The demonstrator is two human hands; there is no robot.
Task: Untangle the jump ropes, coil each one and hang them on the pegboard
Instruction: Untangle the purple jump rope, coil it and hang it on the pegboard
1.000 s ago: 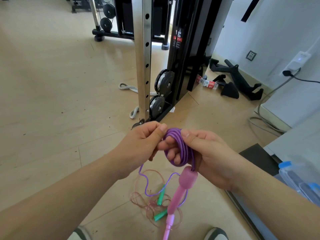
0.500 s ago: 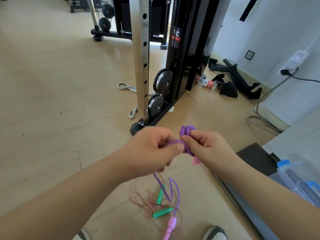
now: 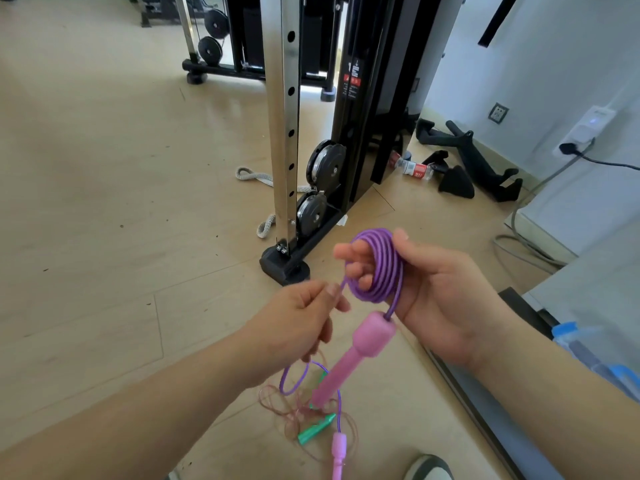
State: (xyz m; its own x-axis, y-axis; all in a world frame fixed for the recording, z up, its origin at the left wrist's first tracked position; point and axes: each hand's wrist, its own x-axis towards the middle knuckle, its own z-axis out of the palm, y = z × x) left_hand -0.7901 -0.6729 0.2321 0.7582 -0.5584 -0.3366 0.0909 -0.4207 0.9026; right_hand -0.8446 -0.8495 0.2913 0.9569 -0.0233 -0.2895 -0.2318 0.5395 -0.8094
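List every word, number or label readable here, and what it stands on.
Nothing reads clearly.
Warning sticker on the black machine column: red and white, print too small to read.
Bottle beside the machine: red and white label, characters blurred.
White power strip on the wall: faint marking by its blue light, unreadable.
Pink handle: no print seen.

Purple rope coil (image 3: 377, 268) held round right hand (image 3: 436, 299) fingers, strand pinched by left hand (image 3: 298, 327), pink handle (image 3: 353, 355) hung below, green-handled rope (image 3: 315, 429) tangled on wooden floor (image 3: 104, 202)
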